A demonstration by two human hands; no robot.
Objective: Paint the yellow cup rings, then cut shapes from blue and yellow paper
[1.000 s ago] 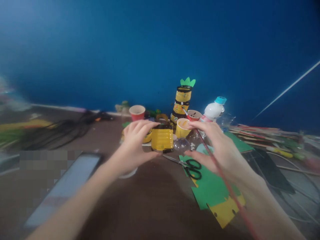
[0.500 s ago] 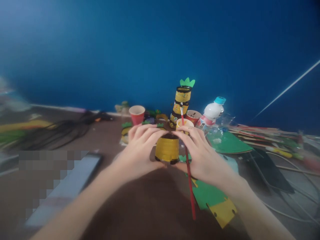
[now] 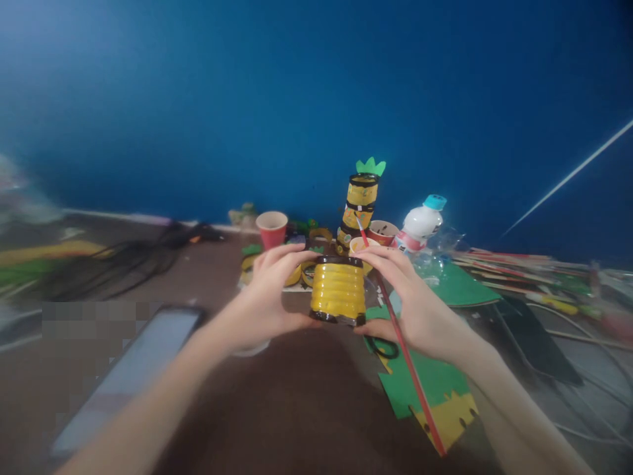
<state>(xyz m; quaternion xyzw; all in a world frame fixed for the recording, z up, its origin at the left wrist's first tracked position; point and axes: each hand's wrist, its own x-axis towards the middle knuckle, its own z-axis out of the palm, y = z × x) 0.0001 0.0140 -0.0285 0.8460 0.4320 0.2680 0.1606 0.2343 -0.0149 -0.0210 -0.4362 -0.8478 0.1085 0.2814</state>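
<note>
My forearms reach in from the lower corners over the brown tabletop (image 3: pixel 297 409), which runs toward me. My left hand (image 3: pixel 264 293) and right hand (image 3: pixel 420 300) curve inward, fingers and thumbs pinching the black-rimmed yellow container (image 3: pixel 339 290) between them; a red brush (image 3: pixel 408 359) slants past my right fingers.

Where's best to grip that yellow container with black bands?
Probably at the black bands of the yellow container, from both sides, fingertips above, thumbs below, as the left hand and right hand do now. A band runs along each end, and the ribbed wall between looks glossy, perhaps wet.
</note>
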